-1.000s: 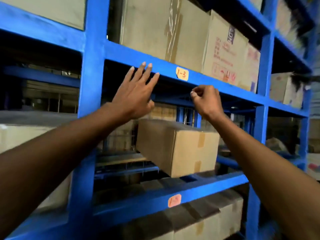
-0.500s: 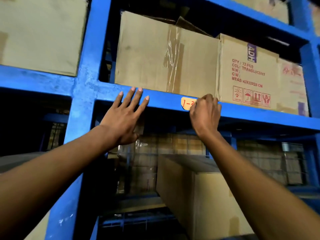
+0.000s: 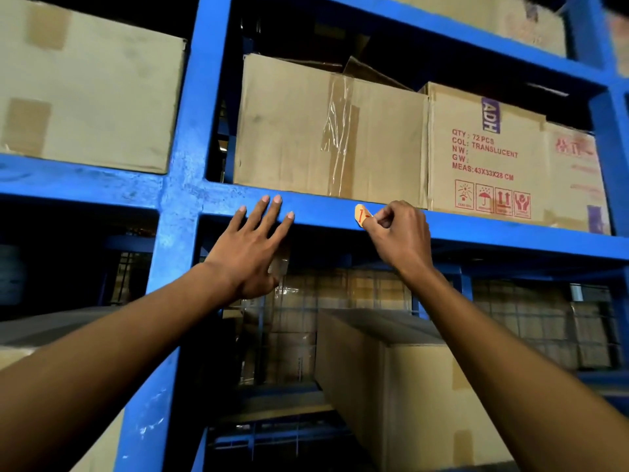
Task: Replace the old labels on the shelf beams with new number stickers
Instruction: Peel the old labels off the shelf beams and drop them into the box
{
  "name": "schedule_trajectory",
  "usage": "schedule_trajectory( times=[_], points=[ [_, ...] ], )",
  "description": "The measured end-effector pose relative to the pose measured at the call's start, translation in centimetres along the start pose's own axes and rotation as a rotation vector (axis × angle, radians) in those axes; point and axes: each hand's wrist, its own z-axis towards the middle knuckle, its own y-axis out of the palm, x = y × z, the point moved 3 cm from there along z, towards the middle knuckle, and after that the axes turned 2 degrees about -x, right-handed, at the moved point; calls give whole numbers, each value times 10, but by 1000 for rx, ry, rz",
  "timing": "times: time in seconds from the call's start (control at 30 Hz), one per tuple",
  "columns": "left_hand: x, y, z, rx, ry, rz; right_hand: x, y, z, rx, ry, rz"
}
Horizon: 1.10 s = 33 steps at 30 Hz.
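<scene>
- Two hands are up on the blue shelf beam (image 3: pixel 323 207): my left hand (image 3: pixel 250 253) lies flat, fingers spread wide against its face, and my right hand (image 3: pixel 396 233) pinches the old orange label (image 3: pixel 360 214) at its right edge.
- Pulling too fast could tear the label and leave scraps stuck mid-beam.
- My pinch covers little of the label, so it may slip.
- Leftover glue could stop the new sticker from bonding.

Blue beam (image 3: pixel 323 212), orange label (image 3: pixel 360 214) with red writing, tan boxes (image 3: pixel 326 131).
</scene>
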Motion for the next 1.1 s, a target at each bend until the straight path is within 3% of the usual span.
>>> schedule_trajectory(
  times=[0.2,0.5,0.77,1.1],
  points=[
    [-4,21,-50,18,24,-88,-18,-3,-40,-8,126,202],
    [-31,64,-167,-19,102,-101,-88,13,-148,-144,191,219],
    [-22,109,-265,-180,242,-163,-135,58,-290,-281,420,195],
    [50,181,-397,-361,410,-198,-108,68,-515,-476,814,9]
  ],
)
